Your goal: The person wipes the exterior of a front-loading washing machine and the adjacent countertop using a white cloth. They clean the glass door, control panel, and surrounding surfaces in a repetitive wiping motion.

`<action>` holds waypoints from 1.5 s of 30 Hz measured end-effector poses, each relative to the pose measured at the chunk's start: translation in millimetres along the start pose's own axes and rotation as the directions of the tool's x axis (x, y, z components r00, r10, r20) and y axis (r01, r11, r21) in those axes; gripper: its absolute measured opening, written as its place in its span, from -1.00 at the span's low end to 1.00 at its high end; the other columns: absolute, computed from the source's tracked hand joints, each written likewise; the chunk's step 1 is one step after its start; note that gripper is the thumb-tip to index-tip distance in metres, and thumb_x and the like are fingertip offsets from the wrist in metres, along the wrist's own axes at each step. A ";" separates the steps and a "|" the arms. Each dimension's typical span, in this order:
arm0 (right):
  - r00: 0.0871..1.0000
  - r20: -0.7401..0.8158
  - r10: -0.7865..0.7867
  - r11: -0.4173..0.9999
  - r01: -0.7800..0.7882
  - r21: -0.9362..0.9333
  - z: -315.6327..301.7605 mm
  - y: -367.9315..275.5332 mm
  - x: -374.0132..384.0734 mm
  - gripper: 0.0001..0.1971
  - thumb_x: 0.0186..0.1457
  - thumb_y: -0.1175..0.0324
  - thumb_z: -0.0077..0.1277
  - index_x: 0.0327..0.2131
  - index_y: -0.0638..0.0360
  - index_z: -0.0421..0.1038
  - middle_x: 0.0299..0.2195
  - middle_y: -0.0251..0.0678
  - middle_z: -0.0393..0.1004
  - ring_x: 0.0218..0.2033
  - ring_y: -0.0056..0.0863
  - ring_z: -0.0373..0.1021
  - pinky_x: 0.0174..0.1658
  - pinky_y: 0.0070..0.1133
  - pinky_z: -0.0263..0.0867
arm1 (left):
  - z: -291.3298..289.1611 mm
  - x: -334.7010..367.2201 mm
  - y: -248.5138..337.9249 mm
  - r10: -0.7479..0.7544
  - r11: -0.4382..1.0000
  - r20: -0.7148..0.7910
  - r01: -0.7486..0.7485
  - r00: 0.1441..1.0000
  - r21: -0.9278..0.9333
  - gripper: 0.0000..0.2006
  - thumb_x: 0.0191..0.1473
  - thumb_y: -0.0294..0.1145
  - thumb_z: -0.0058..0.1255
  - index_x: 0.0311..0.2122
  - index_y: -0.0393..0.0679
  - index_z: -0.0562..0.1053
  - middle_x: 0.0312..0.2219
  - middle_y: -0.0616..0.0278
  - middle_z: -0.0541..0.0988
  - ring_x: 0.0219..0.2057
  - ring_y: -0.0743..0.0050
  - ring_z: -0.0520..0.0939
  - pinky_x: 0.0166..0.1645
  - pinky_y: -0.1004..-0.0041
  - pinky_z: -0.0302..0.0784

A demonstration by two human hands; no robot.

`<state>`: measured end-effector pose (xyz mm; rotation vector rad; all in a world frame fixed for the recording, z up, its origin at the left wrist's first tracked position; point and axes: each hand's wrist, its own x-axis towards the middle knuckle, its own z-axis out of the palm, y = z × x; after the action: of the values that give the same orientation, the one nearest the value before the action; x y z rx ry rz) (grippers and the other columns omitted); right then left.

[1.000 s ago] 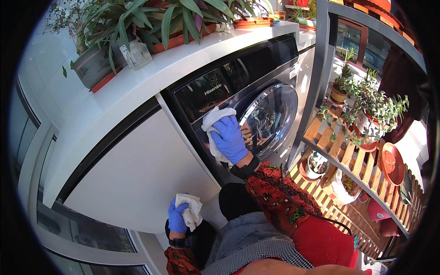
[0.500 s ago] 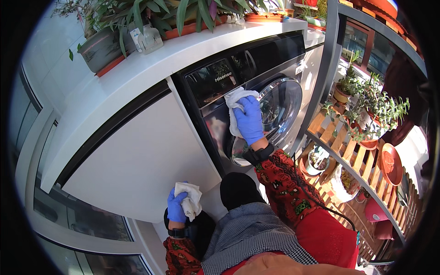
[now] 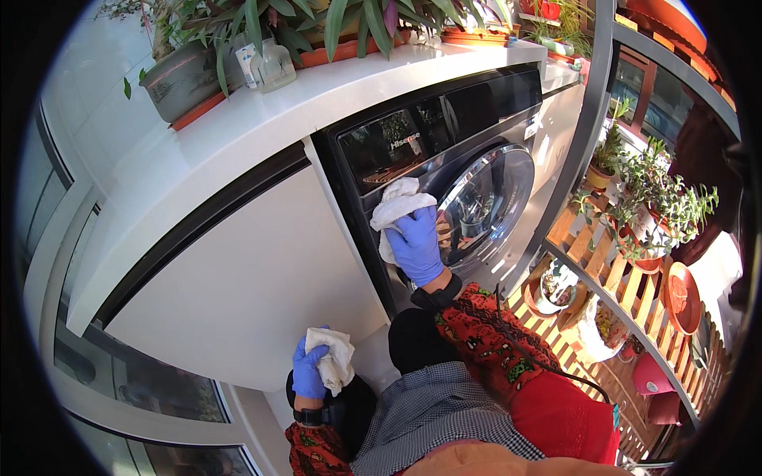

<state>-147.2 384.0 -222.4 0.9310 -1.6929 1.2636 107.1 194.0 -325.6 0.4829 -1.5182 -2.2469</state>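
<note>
Both my hands wear blue gloves. My right hand [image 3: 419, 247] presses a bunched white cloth [image 3: 401, 208] against the front of a dark washing machine [image 3: 367, 184], left of its round glass door [image 3: 488, 202] and below the black control panel. The fingers are curled over the cloth. Low down, by my knee, my left hand [image 3: 308, 371] grips a second white cloth [image 3: 333, 361], folded into a wad, with the thumb across it.
A white countertop [image 3: 238, 131] runs above the machine, bearing a grey planter [image 3: 186, 83], a clear bottle [image 3: 276, 67] and leafy plants. Left of the machine is a white panel [image 3: 246, 270]. On the right, a slatted wooden shelf [image 3: 611, 274] in a grey metal frame holds potted plants.
My right hand and its cloth have moved left and slightly down across the machine's front, and the cloth has bunched up more. My left hand stays nearly in place with its cloth.
</note>
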 end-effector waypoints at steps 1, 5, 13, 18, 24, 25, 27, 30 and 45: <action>0.997 -0.025 0.071 0.995 -0.069 0.069 -3.4 -2.1 0.2 -0.72 -0.06 0.58 0.13 -0.20 0.12 0.56 -0.10 -0.23 0.37 -0.03 -0.21 0.30 0.06 -0.36 0.23 | 0.7 0.1 0.1 0.003 1.000 0.021 -0.003 1.000 -0.006 -0.64 0.01 -0.58 0.00 -0.02 -0.31 0.48 -0.13 0.10 0.60 -0.11 0.26 0.62 0.07 0.33 0.52; 0.952 -0.179 0.249 0.900 -0.160 0.405 -9.9 -17.5 21.9 -0.73 0.02 0.63 0.12 -0.16 0.20 0.53 -0.08 -0.26 0.34 -0.02 -0.34 0.35 0.05 -0.48 0.29 | 3.9 -0.1 1.0 0.019 1.000 0.002 -0.019 1.000 -0.009 -0.65 0.01 -0.60 -0.01 -0.03 -0.29 0.50 -0.14 0.12 0.61 -0.12 0.25 0.62 0.07 0.33 0.52; 0.920 0.029 -0.391 0.883 0.384 -0.269 8.4 -10.2 94.4 -0.60 -0.05 0.38 0.14 -0.05 0.05 0.48 -0.04 -0.12 0.37 -0.01 0.03 0.31 0.07 -0.21 0.26 | 5.0 -0.2 1.8 0.002 0.999 0.029 0.000 1.000 -0.050 -0.64 0.01 -0.62 -0.01 -0.02 -0.31 0.50 -0.14 0.10 0.61 -0.12 0.26 0.62 0.07 0.33 0.52; 0.958 -0.230 -0.174 0.979 0.143 -0.146 -30.4 27.6 133.7 -0.70 0.06 0.50 0.05 -0.09 0.19 0.47 -0.12 -0.11 0.43 -0.09 -0.09 0.35 0.01 -0.34 0.28 | 2.1 -3.6 3.1 -0.020 0.998 0.002 0.020 1.000 -0.054 -0.65 0.01 -0.61 0.01 -0.03 -0.31 0.50 -0.13 0.10 0.61 -0.11 0.26 0.62 0.08 0.34 0.52; 0.940 -0.121 -0.318 0.941 0.297 -0.162 -16.6 0.4 123.5 -0.70 0.03 0.49 0.05 -0.11 0.14 0.48 -0.10 -0.15 0.42 -0.04 0.01 0.32 0.07 -0.23 0.26 | 2.2 -1.8 2.9 -0.011 1.000 -0.002 0.011 1.000 0.009 -0.60 -0.02 -0.56 -0.01 0.00 -0.34 0.47 -0.15 0.06 0.60 -0.12 0.22 0.62 0.05 0.33 0.53; 0.907 -0.017 -0.422 0.892 0.411 -0.186 -12.6 -6.7 121.0 -0.70 0.02 0.48 0.05 -0.10 0.11 0.48 -0.09 -0.18 0.41 -0.03 0.02 0.32 0.07 -0.22 0.28 | 2.9 -1.2 2.6 -0.011 1.000 0.004 0.011 1.000 -0.006 -0.62 -0.01 -0.59 -0.01 -0.01 -0.33 0.48 -0.15 0.07 0.61 -0.12 0.22 0.62 0.06 0.32 0.53; 0.830 0.063 -0.553 0.796 0.550 -0.252 -11.4 -10.8 124.5 -0.65 -0.02 0.46 0.08 -0.08 0.04 0.48 -0.09 -0.22 0.40 -0.04 0.00 0.32 0.04 -0.24 0.31 | 3.9 -0.1 2.1 -0.023 0.999 0.009 0.023 1.000 -0.025 -0.63 -0.01 -0.62 0.00 -0.02 -0.33 0.49 -0.15 0.06 0.61 -0.12 0.20 0.63 0.05 0.31 0.54; 0.855 0.111 -0.506 0.817 0.517 -0.256 -27.1 8.0 139.2 -0.68 -0.06 0.43 0.09 -0.15 0.00 0.47 -0.14 -0.28 0.41 -0.11 -0.11 0.35 -0.05 -0.29 0.35 | 2.8 -1.0 1.9 -0.007 0.998 0.026 0.009 1.000 -0.066 -0.62 -0.02 -0.63 0.00 -0.01 -0.33 0.49 -0.15 0.02 0.61 -0.13 0.18 0.64 0.04 0.30 0.56; 0.997 -0.073 -0.026 0.951 0.002 -0.308 -90.5 76.4 168.1 -0.78 0.08 0.47 0.01 -0.16 0.22 0.45 -0.22 -0.06 0.44 -0.05 -0.04 0.34 0.07 -0.34 0.27 | -6.3 3.9 -5.0 -0.017 1.000 -0.014 0.017 1.000 -0.017 -0.63 -0.03 -0.61 0.04 -0.04 -0.32 0.50 -0.14 0.04 0.60 -0.13 0.18 0.63 0.04 0.28 0.56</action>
<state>-267.6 474.0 -82.1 0.6978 -1.7570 0.9752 106.1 188.7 -332.7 0.5082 -1.4927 -2.2623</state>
